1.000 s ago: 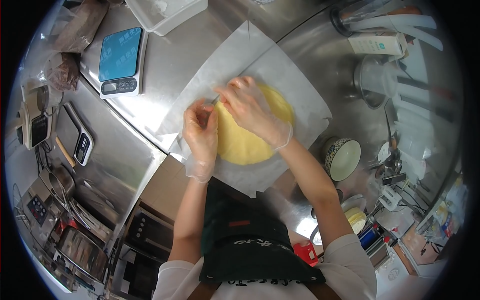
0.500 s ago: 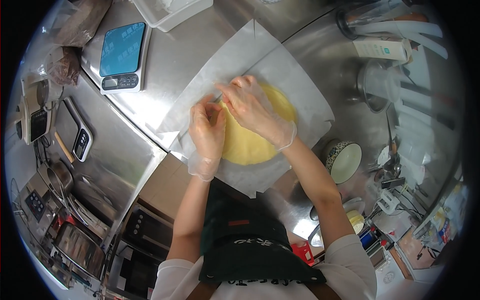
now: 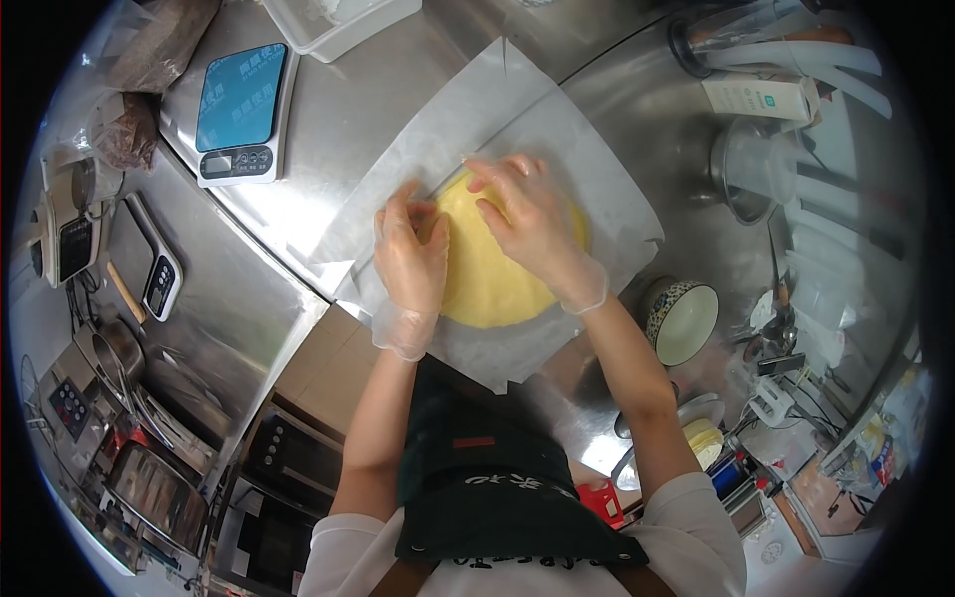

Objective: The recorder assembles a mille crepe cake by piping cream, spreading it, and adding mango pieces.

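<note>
**My left hand (image 3: 413, 254) and right hand (image 3: 527, 214) at a yellow disc (image 3: 487, 274)**

I have the disc near the centre of the frame, flat on a pale sheet of paper (image 3: 602, 169) that lies with 1 corner toward the top. Under the paper is a steel counter (image 3: 338, 109). Both my hands wear thin clear gloves (image 3: 406, 333), loose at the wrists.

My left hand is at the disc's left edge, half curled, its fingers bent toward the thumb — whether it pinches the rim I cannot tell. My right hand arches over the upper right part of the disc, thumb well apart from the index finger and nothing gripped between them; I cannot tell whether all its fingertips touch.

At upper left sits a scale (image 3: 239, 99) with a blue top, and right of it, at the top edge, a white tub (image 3: 348, 35). Right of centre — just beyond my right forearm — is a patterned bowl (image 3: 686, 318). At upper right a white carton (image 3: 761, 98) lies on its side.
</note>
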Motion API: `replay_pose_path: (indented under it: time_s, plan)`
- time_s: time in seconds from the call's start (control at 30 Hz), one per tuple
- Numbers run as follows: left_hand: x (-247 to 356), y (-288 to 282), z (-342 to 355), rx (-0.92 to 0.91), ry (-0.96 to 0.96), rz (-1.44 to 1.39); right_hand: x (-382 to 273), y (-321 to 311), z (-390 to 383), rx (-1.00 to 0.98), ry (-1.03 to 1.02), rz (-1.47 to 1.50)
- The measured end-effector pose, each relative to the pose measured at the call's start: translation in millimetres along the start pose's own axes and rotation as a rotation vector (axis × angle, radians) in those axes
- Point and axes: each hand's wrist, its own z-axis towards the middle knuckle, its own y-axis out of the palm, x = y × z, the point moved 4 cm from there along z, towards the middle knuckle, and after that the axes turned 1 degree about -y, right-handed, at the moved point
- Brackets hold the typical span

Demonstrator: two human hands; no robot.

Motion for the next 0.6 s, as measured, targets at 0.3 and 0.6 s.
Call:
replay_pose_path:
  time_s: [0.3,0.6]
  plan:
    - [-3,1,0,-0.041,-0.128,-0.05,-7,18,16,-0.14,-0.148,0.01]
    - [-6,0,-6,0.024,-0.056,-0.121,-4,29,13,-0.188,-0.183,-0.117]
